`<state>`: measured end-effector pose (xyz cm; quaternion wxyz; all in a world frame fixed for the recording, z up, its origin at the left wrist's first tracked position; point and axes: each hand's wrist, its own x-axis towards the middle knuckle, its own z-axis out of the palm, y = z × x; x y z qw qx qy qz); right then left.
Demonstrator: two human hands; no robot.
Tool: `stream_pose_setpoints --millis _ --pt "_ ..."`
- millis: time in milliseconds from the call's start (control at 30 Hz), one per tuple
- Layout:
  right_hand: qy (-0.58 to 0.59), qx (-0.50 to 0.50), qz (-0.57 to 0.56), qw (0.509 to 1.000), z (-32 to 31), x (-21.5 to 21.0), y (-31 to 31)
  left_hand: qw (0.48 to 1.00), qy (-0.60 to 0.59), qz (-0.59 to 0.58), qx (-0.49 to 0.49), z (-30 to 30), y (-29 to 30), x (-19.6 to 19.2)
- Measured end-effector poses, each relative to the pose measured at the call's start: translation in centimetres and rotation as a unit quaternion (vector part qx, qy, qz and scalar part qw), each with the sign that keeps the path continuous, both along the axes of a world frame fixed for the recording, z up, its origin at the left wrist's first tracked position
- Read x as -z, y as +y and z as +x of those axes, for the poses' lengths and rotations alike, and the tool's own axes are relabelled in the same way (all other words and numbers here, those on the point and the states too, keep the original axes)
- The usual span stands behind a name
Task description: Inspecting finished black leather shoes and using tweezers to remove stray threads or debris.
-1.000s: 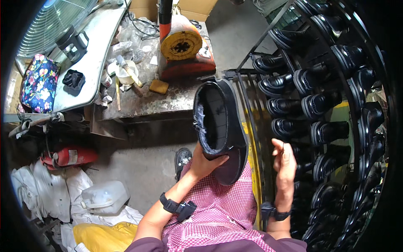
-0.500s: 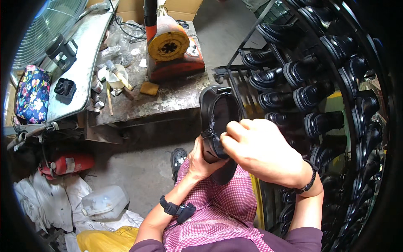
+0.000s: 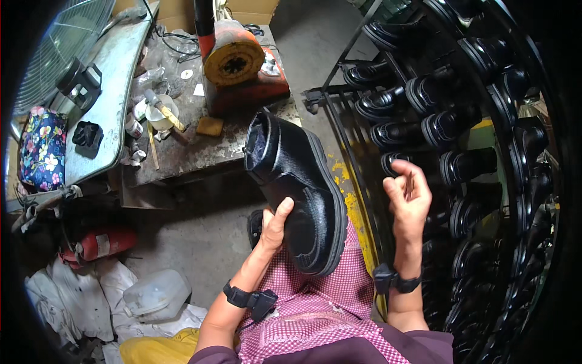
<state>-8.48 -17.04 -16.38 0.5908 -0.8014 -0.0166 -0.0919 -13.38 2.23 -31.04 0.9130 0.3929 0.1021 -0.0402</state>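
A glossy black boot point(image 3: 300, 200) hangs over my lap, tilted, with its toe toward me and its opening away at the upper left. My left hand point(image 3: 274, 227) grips it from the left, thumb on the upper, the other fingers hidden behind the boot. To the right, clear of the boot, my right hand point(image 3: 410, 197) is raised with its fingers loosely curled and apart; I see nothing in it. Close behind that hand are black shoes point(image 3: 439, 130) on a rack.
The metal rack point(image 3: 348, 130) runs along my right. Ahead stands a worn workbench point(image 3: 182, 148) with an orange and yellow machine point(image 3: 242, 67), a cup point(image 3: 162, 112) and a sponge-like block point(image 3: 209, 126). At left are a floral pouch point(image 3: 43, 148), a red cylinder point(image 3: 106, 244) and a plastic jug point(image 3: 156, 294).
The boot has turned from showing its opening to showing its upper side and sole edge. My right hand has left the boot and moved right, its fingers loosening.
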Motion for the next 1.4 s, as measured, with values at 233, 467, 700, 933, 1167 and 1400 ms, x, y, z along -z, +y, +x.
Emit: stream_pose_setpoints --millis 233,467,700,933,1167,1400 --pt "0.211 -0.036 0.22 0.952 -5.9 5.4 0.6 0.999 0.033 0.029 0.023 1.1 -1.1 -0.1" --pt "0.128 -0.019 0.345 0.93 -4.3 5.8 0.1 0.993 -0.067 0.019 0.093 3.9 -3.6 -4.0" --pt "-0.199 0.102 -0.073 0.972 0.4 5.2 -1.4 0.993 0.014 0.073 0.093 2.6 -3.0 1.6" --pt "-0.262 0.153 -0.127 0.944 1.7 7.0 -2.4 0.984 0.033 0.146 0.093 0.7 -4.8 4.3" --pt "-0.176 0.25 0.198 0.931 14.7 5.7 -1.6 0.923 -0.159 0.351 0.004 -0.1 -5.3 7.0" --pt "-0.235 0.343 0.235 0.879 26.6 4.8 -2.6 0.892 -0.195 0.408 -0.012 0.5 -5.7 5.2"
